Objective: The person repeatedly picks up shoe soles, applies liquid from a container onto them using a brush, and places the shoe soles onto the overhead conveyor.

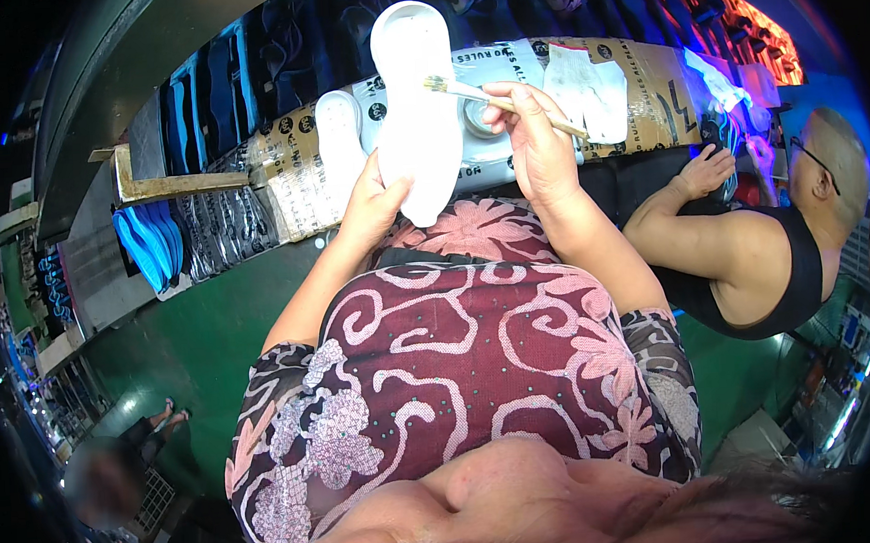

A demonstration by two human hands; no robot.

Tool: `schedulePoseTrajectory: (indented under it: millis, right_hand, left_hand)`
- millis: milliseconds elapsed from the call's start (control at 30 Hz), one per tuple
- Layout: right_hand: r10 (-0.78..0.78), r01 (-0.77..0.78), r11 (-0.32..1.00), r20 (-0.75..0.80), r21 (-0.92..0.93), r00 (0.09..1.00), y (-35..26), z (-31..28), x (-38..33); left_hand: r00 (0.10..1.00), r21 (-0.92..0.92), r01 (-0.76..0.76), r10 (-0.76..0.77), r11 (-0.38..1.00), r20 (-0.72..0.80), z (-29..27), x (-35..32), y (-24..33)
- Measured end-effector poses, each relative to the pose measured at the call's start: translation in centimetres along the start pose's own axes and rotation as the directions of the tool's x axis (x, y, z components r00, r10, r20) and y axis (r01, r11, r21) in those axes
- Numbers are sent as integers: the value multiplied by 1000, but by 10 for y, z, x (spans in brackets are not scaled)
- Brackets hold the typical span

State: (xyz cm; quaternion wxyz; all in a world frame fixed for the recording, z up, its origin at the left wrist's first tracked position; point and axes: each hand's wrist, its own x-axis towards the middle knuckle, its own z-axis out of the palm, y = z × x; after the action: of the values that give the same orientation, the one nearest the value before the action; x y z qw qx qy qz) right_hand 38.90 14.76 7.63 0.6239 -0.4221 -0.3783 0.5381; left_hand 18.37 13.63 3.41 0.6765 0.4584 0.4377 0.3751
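A long white shoe sole stands out over the bench in front of me, its wide end away from me. My left hand is closed on its near left edge, thumb on top. My right hand pinches the wooden handle of a flat paintbrush. The brush's pale bristles lie over the middle of the sole; whether they touch it I cannot tell. Left of the held sole, another white sole rests on the bench. Behind my right fingers, a round white tub is partly hidden.
Printed brown cardboard covers the bench. A white cloth lies on it at right. Blue soles are stacked at left beside a wooden bracket. Dark soles line a belt beyond. A co-worker sits close on the right.
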Motion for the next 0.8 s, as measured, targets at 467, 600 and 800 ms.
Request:
schedulePoseTrajectory:
  millis: [467,600,800]
  right_hand:
    - [-167,170,956,35,-238,985,10,11,0]
    - [-310,345,805,154,-483,938,15,9,1]
    - [-356,361,787,110,-501,928,23,10,-6]
  left_hand:
    - [999,-84,-8,12,996,47,8,5,-2]
    - [999,-74,-29,32,997,40,6,8,-4]
    - [996,-58,-83,82,995,-30,8,10,1]
